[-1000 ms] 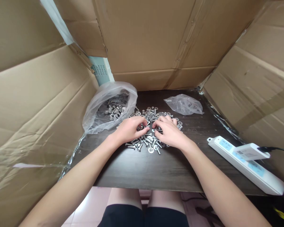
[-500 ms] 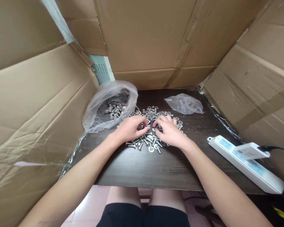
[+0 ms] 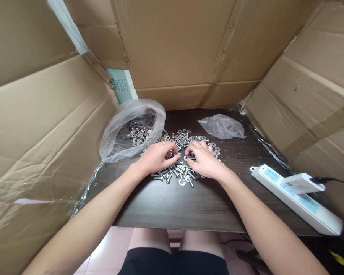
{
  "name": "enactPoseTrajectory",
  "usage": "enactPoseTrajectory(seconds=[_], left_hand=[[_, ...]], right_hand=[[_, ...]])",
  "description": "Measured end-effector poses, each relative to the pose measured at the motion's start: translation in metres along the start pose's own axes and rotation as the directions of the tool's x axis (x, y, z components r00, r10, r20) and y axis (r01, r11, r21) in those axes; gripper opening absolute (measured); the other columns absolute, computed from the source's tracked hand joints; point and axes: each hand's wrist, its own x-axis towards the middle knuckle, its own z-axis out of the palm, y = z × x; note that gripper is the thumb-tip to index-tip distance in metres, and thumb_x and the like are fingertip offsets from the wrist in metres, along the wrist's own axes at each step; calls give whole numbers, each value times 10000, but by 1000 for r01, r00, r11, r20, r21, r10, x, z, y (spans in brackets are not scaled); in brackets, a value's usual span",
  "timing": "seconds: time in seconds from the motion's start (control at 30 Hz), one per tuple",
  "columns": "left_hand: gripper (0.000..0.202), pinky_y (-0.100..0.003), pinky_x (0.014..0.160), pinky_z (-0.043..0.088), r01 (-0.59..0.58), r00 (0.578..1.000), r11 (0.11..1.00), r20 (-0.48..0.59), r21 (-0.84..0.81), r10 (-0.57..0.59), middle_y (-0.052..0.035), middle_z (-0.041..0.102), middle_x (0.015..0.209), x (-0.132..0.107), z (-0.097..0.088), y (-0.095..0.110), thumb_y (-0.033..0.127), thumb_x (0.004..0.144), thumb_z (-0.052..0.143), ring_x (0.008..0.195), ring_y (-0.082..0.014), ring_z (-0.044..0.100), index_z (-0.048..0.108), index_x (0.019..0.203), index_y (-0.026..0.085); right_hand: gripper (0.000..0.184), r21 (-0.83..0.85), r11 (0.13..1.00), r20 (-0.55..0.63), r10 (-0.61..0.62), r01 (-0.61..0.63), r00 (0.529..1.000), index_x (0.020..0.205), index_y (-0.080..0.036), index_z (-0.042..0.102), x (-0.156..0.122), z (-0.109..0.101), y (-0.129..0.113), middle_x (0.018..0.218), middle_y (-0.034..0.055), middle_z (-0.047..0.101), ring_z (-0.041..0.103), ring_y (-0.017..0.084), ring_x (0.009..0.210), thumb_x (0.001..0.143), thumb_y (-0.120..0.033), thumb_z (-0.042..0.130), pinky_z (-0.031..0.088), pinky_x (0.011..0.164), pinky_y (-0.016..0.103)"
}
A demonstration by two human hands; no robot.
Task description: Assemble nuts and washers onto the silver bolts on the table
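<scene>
A heap of small silver bolts and washers (image 3: 182, 168) lies on the dark wooden table (image 3: 183, 202). My left hand (image 3: 156, 157) rests on the heap's left side, fingers curled, thumb and forefinger pinched on a small metal piece I cannot make out. My right hand (image 3: 204, 160) lies on the heap's right side with fingers bent down among the washers, fingertips close to the left hand's. What they hold is hidden.
A clear plastic bag (image 3: 133, 128) with more bolts sits at the back left. A crumpled empty bag (image 3: 222, 126) lies at the back right. A white power strip (image 3: 296, 196) with an adapter lies at the right. Cardboard walls (image 3: 183, 49) surround the table.
Both hands stay on the heap with only small finger shifts; the view moved slightly.
</scene>
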Motion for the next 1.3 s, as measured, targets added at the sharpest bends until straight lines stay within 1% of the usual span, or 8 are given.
enactPoseTrajectory(seconds=[0.13, 0.33, 0.43, 0.53, 0.7, 0.93, 1.17, 1.3], left_hand=[[147, -268, 714, 437, -1, 1000, 1000, -1, -7, 1, -18, 669, 878, 0, 0, 0, 324, 924, 639, 780, -156, 609, 627, 936, 178], [154, -268, 725, 444, -15, 1000, 1000, -9, -17, 15, -16, 670, 895, -2, 1, 1, 331, 934, 633, 785, -149, 611, 623, 950, 178], [143, -258, 718, 449, -42, 999, 998, -21, -39, 41, -7, 668, 899, -2, 3, 0, 321, 946, 620, 770, -135, 609, 622, 981, 182], [137, -248, 712, 457, -60, 998, 996, -30, -69, 58, 0, 670, 902, -2, 5, -1, 314, 955, 612, 758, -123, 608, 622, 1005, 187], [123, -243, 709, 465, -70, 997, 993, -50, -94, 66, -5, 685, 938, -2, 7, -2, 300, 958, 613, 780, -120, 623, 627, 1006, 187], [99, -244, 697, 468, -66, 997, 993, -57, -103, 60, -14, 688, 914, -2, 8, -4, 275, 948, 623, 797, -136, 643, 633, 983, 184], [109, -233, 702, 470, -99, 993, 988, -76, -121, 91, -13, 688, 918, -3, 10, -4, 284, 954, 622, 781, -124, 636, 634, 989, 182], [109, -240, 693, 473, -85, 994, 989, -72, -121, 77, -19, 689, 905, -2, 10, -4, 282, 952, 620, 776, -133, 641, 636, 984, 178]], right_hand=[[77, 14, 999, -29, -32, 32, 999, 923, -200, 553, -1, 0, 0, 1080, 67, 641, 467, 274, 1094, 853, -174, 537, 328, 934, 419], [59, 92, 992, -94, -73, 82, 993, 837, -194, 547, 1, 1, -2, 868, 21, 648, 538, 226, 956, 803, -146, 556, 337, 936, 428], [88, 241, 964, -181, -65, 108, 981, 869, -190, 575, 3, 1, -5, 829, 20, 642, 578, 189, 828, 793, -146, 568, 423, 851, 379], [102, 425, 895, -228, -38, 134, 973, 906, -186, 595, 3, 2, -8, 829, 27, 654, 607, 167, 761, 807, -172, 578, 493, 736, 320], [120, 523, 843, -255, 16, 124, 967, 925, -181, 636, 4, 5, -8, 846, 41, 681, 657, 168, 780, 808, -183, 607, 556, 740, 319], [139, 571, 815, -236, 49, 98, 970, 934, -182, 696, 4, 8, -5, 853, 46, 715, 686, 178, 780, 809, -199, 639, 592, 772, 350], [172, 651, 751, -237, 63, 110, 969, 943, -163, 705, 3, 8, -4, 1004, 81, 675, 717, 180, 815, 789, -235, 675, 626, 790, 338], [205, 711, 702, -163, 98, 48, 982, 973, -167, 687, 2, 9, -3, 897, 68, 723, 733, 204, 822, 774, -216, 684, 631, 809, 366]])
